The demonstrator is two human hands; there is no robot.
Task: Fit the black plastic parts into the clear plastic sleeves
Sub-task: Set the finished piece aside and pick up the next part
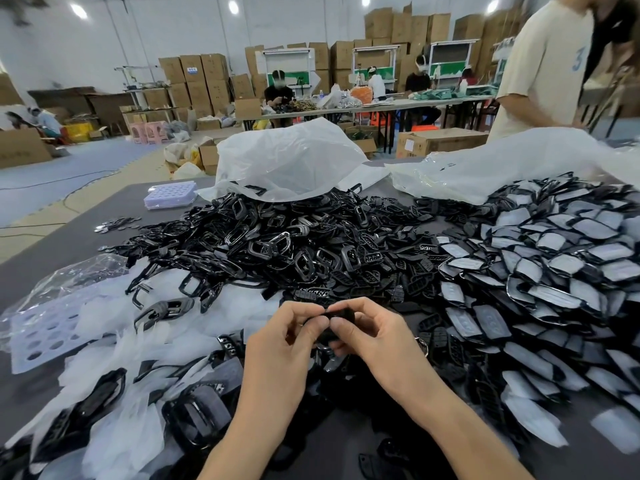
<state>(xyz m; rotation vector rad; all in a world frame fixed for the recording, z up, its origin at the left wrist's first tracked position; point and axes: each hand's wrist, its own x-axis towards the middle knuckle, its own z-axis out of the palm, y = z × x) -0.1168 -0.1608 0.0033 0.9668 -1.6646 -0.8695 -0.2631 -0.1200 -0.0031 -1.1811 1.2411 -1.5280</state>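
The dark tabletop [69, 244] carries a heap of black plastic parts [277, 244], clear plastic sleeves [114, 327], sleeved parts [561, 271] and white bags [294, 161].

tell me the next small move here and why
Likely free the left hand and pick a clear plastic sleeve from the pile beside it: it and the right hand both pinch a small black plastic part that shows no sleeve.

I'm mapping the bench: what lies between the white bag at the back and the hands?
Head view: a heap of loose black plastic parts fills that stretch.
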